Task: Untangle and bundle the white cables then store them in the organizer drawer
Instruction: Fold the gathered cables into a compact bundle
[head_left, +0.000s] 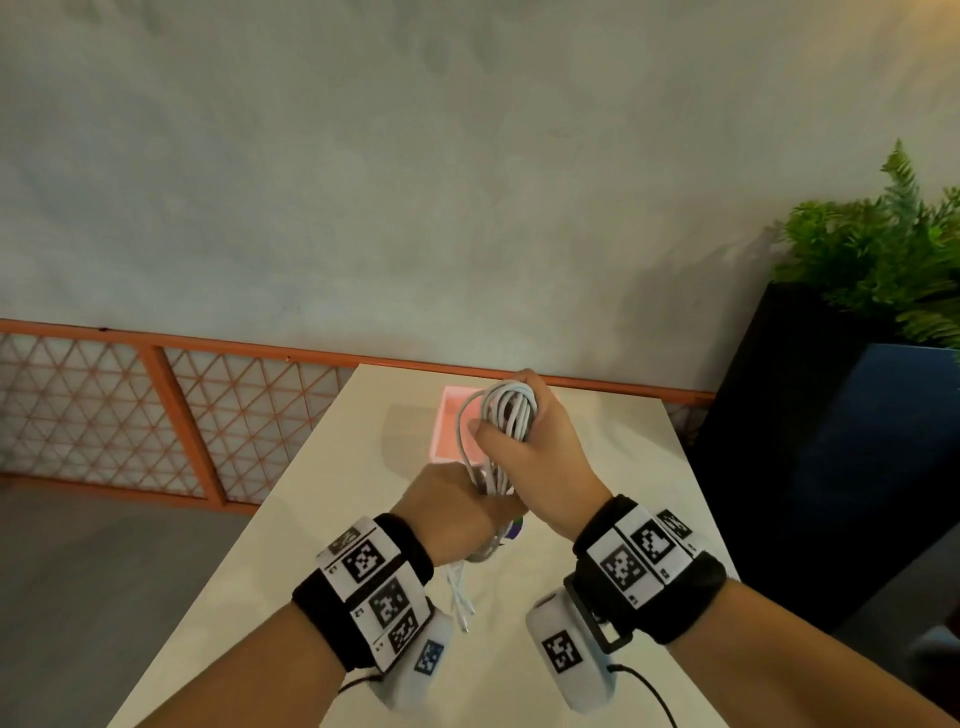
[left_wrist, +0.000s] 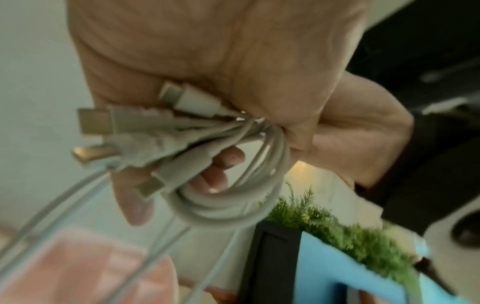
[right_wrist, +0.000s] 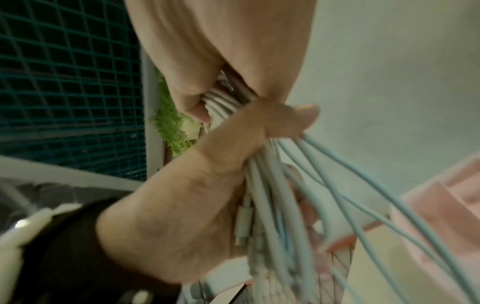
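Note:
A bundle of white cables (head_left: 506, 415) is coiled into long loops and held above the table, in front of the pink organizer drawer (head_left: 447, 441). My right hand (head_left: 498, 421) grips the upper part of the loops, thumb across them. Just below, my left hand (head_left: 483, 493) grips the lower part of the coil. In the left wrist view several connector plugs (left_wrist: 130, 127) stick out of my left hand (left_wrist: 207, 61), beside a small coil (left_wrist: 233, 203). Loose cable ends (head_left: 460, 587) hang from the left hand down to the table. The right wrist view shows the cables (right_wrist: 272, 205) near the drawer (right_wrist: 441, 205).
The white table (head_left: 322, 519) is narrow, with its edges close on both sides. A black planter (head_left: 831, 441) with a green fern (head_left: 872, 249) stands to the right. An orange lattice fence (head_left: 156, 415) runs behind on the left. A small colourful object (head_left: 515, 530) lies under my hands.

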